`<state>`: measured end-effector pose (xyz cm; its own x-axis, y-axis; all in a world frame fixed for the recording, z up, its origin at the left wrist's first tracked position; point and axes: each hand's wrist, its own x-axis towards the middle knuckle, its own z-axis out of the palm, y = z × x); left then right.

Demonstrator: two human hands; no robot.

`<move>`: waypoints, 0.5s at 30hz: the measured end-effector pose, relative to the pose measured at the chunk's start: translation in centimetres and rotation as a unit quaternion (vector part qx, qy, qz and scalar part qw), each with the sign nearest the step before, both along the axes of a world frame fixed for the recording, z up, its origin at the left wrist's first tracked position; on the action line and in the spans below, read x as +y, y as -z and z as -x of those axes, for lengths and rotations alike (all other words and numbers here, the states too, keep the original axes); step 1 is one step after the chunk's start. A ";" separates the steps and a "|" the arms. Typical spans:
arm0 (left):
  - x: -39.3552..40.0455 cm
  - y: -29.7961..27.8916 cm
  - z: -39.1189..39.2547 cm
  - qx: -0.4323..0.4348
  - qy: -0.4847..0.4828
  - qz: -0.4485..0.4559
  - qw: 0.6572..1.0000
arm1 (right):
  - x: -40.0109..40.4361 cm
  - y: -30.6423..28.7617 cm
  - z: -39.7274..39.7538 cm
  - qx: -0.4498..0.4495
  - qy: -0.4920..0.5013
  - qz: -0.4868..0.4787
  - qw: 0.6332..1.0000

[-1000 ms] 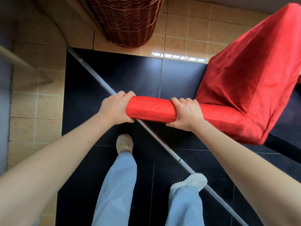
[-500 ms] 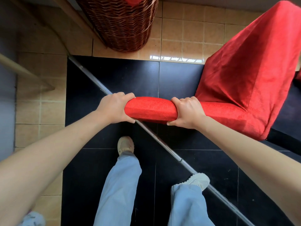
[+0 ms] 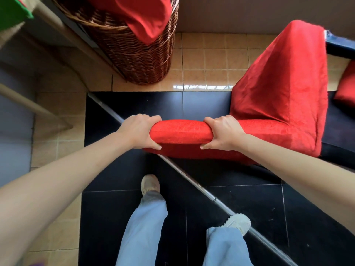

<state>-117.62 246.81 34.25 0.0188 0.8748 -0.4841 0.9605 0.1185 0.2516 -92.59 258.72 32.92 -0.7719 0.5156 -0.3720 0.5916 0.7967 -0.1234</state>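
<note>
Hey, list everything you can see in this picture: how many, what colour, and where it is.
red cushion: one, red, folded, right of centre
second cushion: one, red, right edge, cut off
wicker basket: one, brown, top centre, on beige tiles
cloth: one, red, draped over the basket's rim
metal pole: one, silver, diagonal across black tiles
green item: one, top left corner, too cropped to identify
black tiles: floor, centre
beige tiles: floor, top and left
trouser legs: two, light blue, bottom
left shoe: one, cream, bottom centre
right shoe: one, cream, beside the pole
left hand: grips the red cushion's near end
right hand: fingers curled over the same edge
</note>
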 end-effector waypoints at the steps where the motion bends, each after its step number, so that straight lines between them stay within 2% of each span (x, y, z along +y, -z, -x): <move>1: 0.1 -0.5 -0.2 0.002 0.003 -0.003 1.000 | 0.0 -0.4 -0.3 0.001 0.000 -0.002 1.000; 15: 0.4 -9.0 -5.1 0.062 0.076 -0.023 0.995 | -1.8 -5.9 -5.8 0.080 0.046 -0.007 0.996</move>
